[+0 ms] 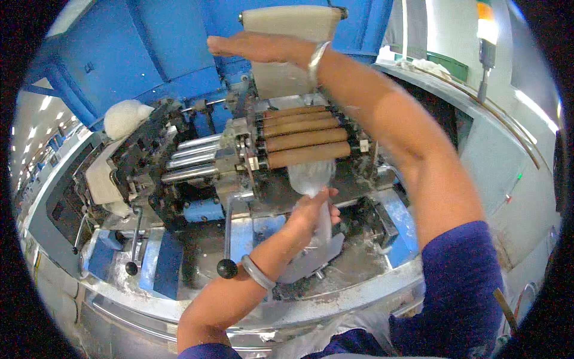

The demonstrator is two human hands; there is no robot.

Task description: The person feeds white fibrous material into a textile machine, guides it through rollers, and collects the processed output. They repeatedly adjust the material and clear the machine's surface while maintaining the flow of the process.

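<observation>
My left hand (314, 209) is closed around a thin whitish, see-through web of fibre (312, 175), which spreads out above the fist under the front roller. A tail of it hangs below my fingers. Several brown-covered rollers (308, 143) lie across the machine just above that hand. My right hand (260, 48) reaches high over the rollers with fingers stretched out toward the left. Behind it stands a beige sheet (281, 81) hanging from a top bar; whether the hand touches it I cannot tell. Nothing shows in the right hand.
Bare metal rollers (194, 157) sit left of the brown ones. Black-knobbed levers (227, 268) stick up along the front. A white bundle (125, 118) rests at the far left. Blue panels (161, 42) rise behind, and a grey housing (496, 155) stands at the right.
</observation>
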